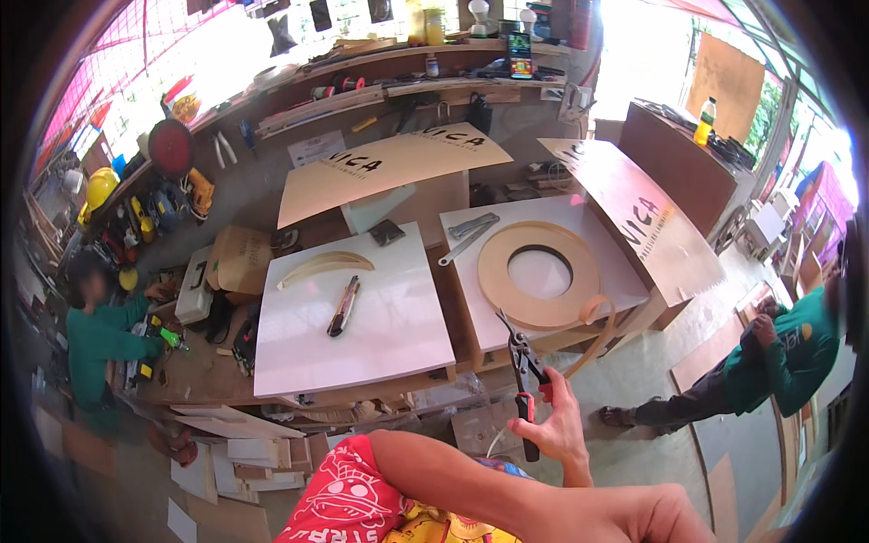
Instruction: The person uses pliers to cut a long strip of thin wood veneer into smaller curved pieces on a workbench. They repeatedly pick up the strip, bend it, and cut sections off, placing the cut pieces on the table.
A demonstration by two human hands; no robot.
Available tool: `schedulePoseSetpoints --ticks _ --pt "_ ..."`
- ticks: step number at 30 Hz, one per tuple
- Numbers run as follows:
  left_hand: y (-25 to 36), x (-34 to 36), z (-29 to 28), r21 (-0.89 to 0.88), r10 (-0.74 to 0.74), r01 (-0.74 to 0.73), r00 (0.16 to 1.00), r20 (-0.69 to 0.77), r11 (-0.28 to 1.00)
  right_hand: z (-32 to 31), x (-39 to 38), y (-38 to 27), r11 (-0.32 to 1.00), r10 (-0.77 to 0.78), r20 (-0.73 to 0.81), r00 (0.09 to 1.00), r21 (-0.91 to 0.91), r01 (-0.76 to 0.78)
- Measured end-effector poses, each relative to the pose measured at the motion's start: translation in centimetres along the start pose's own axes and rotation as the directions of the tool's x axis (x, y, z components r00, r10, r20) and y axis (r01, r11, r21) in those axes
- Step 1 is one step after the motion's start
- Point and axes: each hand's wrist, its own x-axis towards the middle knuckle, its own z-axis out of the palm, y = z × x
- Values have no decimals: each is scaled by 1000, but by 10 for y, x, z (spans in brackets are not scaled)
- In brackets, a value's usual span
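My right hand (557,423) grips a pair of tin snips (523,362) with black-and-red handles, its jaws pointing up and away. Just beyond the jaws, a large coil of tan edge banding (500,285) lies flat on a white panel (462,317). The coil's loose end (602,339) curls off the panel's right front edge, close to my fingers. Across the bottom, my left arm reaches to the right over my right forearm. My left hand (677,518) seems bent down at the lower right, its fingers hidden.
On the left white panel (407,335) lie a utility knife (343,306), a curved tan strip (312,266) and a dark square pad (386,233). Metal tools (471,237) rest behind the coil. Printed sheets (398,167) stand behind. Co-workers in green are at far left (100,335) and right (783,357).
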Motion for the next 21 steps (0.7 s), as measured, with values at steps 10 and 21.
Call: schedulePoseSetpoints --ticks 10,21 --pt "-38 92 -55 -24 -120 125 981 153 992 -67 -32 52 999 -22 -40 999 23 22" --pt "-58 125 -82 -58 -159 169 976 147 984 -88 -51 78 998 1 -122 993 69 7"
